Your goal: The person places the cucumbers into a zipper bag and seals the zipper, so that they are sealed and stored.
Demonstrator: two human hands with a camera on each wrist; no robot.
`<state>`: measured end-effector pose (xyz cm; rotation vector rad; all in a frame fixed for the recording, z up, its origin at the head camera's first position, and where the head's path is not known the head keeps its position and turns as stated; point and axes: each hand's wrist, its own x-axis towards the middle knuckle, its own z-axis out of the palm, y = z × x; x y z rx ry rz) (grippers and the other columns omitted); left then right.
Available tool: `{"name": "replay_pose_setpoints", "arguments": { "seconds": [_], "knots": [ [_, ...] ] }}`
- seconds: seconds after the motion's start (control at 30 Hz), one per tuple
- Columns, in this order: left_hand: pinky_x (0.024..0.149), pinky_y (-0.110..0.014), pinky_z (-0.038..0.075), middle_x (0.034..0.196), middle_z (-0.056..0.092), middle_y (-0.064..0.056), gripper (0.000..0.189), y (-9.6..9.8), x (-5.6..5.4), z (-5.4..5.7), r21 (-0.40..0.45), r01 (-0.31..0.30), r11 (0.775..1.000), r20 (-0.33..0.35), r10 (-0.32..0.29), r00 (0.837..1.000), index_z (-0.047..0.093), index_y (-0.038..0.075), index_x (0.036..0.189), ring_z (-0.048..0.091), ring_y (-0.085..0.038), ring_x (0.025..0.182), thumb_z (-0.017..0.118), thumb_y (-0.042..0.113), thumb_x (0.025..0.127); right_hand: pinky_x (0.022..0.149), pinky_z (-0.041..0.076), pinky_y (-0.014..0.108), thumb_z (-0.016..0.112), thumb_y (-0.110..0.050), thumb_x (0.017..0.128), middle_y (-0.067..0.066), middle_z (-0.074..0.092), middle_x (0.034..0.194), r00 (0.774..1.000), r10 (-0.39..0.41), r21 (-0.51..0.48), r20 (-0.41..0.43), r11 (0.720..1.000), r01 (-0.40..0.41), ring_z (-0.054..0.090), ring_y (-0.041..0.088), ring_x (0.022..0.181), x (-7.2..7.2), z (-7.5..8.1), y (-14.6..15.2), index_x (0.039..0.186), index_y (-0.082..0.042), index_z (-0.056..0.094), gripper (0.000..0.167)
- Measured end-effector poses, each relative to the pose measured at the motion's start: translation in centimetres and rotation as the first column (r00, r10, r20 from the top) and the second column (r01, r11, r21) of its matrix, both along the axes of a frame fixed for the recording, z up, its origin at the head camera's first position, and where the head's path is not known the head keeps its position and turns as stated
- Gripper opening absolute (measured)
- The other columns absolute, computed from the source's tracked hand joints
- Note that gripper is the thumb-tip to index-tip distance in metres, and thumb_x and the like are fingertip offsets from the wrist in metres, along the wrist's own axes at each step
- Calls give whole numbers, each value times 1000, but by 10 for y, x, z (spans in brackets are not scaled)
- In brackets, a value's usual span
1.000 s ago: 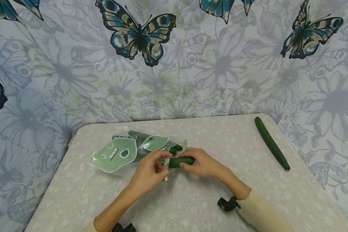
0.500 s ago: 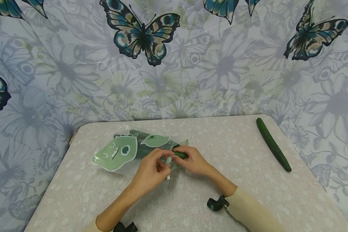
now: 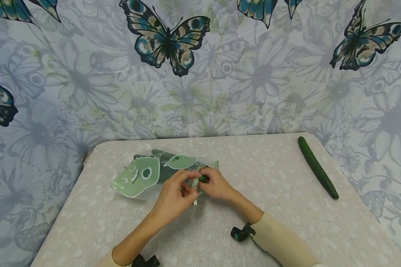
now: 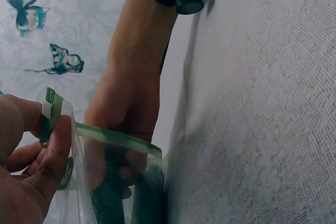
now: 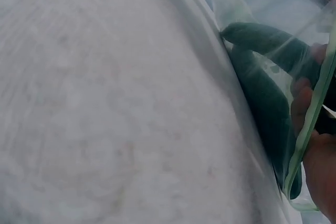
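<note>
A clear zip bag (image 3: pixel 135 177) with green cartoon print lies on the table, cucumbers inside it. My left hand (image 3: pixel 173 193) pinches one side of its mouth, by the green zip strip (image 4: pixel 51 111). My right hand (image 3: pixel 217 185) reaches into the opening and grips a cucumber (image 3: pixel 204 178); only its end shows from above, between the hands. Through the plastic in the right wrist view, that cucumber (image 5: pixel 268 40) lies above another cucumber (image 5: pixel 262 103). The right hand's fingers (image 5: pixel 301 100) are behind the film.
A loose cucumber (image 3: pixel 317 167) lies slantwise near the table's right edge. The table (image 3: pixel 260 159) has a pale patterned cloth and meets a butterfly-print backdrop (image 3: pixel 220 92) at its far edge. Black wrist cameras (image 3: pixel 242 232) sit on both forearms.
My right hand has moved left into the bag's mouth, taking the cucumber deeper inside, so less of it shows. The left hand keeps its pinch on the bag's edge.
</note>
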<state>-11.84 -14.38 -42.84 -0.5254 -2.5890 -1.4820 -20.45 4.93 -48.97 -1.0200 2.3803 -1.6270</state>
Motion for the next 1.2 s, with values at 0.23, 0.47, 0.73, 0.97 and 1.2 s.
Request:
{"name": "replay_pose_setpoints", "arguments": {
  "seconds": [0.23,0.47,0.73,0.97,1.2],
  "knots": [
    [66,-25,62,114,63,1,41,-1,-3,1,-18,-21,1000,-4,21,1000,72,17,130,68,-5,76,70,2,92,60,44,20,79,-15,94,-1,67,88,989,-59,71,133,996,50,47,4,63,3,6,7,111,-19,78,18],
    [62,-27,61,116,62,1,41,-3,-6,2,-7,-6,1000,31,6,999,71,18,131,70,-5,71,70,2,94,81,60,22,81,-21,95,4,74,118,982,13,102,190,994,-33,70,9,86,2,19,23,122,-17,75,28],
    [60,-29,62,117,60,-1,44,-5,-10,-1,12,1,1000,65,-2,998,70,25,130,71,-8,66,68,1,93,95,63,30,75,-14,100,15,76,121,982,56,84,181,994,-72,75,23,109,-1,26,43,127,-1,73,30],
    [58,-29,62,115,60,1,45,-3,-11,-4,3,10,1000,61,-10,998,70,29,128,71,-8,63,69,2,93,96,63,34,76,-20,101,15,76,125,993,14,128,116,991,-29,73,20,111,6,27,75,127,-5,74,31],
    [57,-30,61,115,61,1,45,-3,-10,-6,-4,25,1000,79,-24,997,69,31,129,71,-8,62,70,3,94,95,61,31,77,-26,101,12,76,125,994,-86,176,65,982,74,73,17,112,16,33,124,126,-11,74,30]
  ]
}}
